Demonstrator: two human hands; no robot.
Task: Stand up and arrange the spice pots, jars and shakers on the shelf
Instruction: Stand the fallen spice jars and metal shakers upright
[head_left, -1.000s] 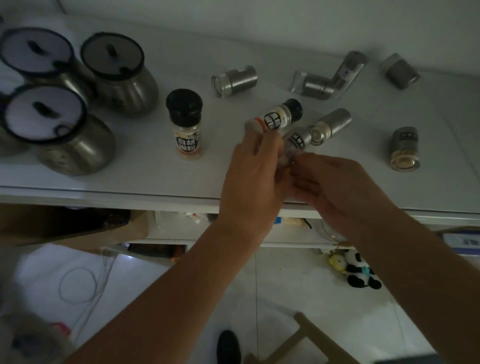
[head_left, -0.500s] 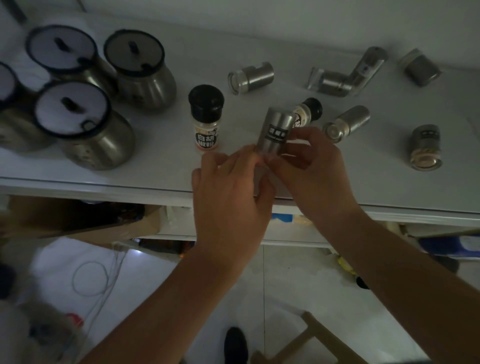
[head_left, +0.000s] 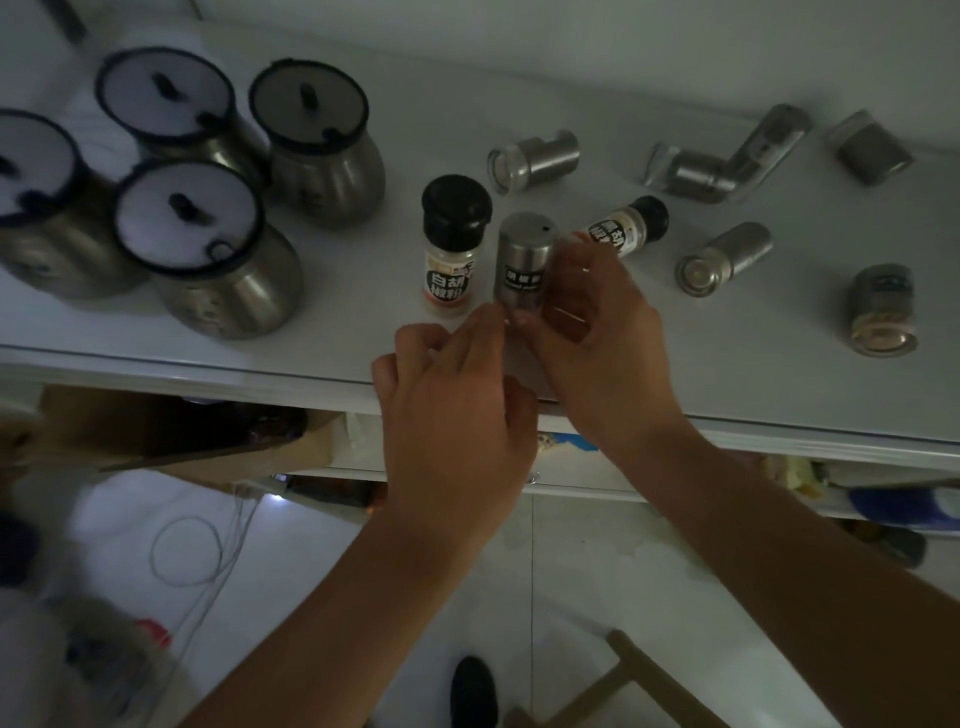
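- Right hand (head_left: 597, 317) grips the lower body of a cylindrical brushed-steel shaker with a black label (head_left: 522, 260); left hand (head_left: 457, 384) is loosely curled, fingertips at the shaker's base, not clearly clamping it.
- Shaker stands near upright at centre frame on the white shelf (head_left: 337, 358), just beside an upright clear spice bottle with a black cap (head_left: 453, 244).
- Judged step: seating the shaker. Advise setting the base flat, label facing forward, before letting go, leaving a gap so the neighbouring bottle is not knocked.
- Bottle label reads 白胡椒粉; shaker label looks like 胡椒, not fully legible.
- Still lying down: a matching black-capped bottle (head_left: 626, 226) and several steel shakers at right.
- Four round steel pots with lids (head_left: 208, 249) stand at upper left.
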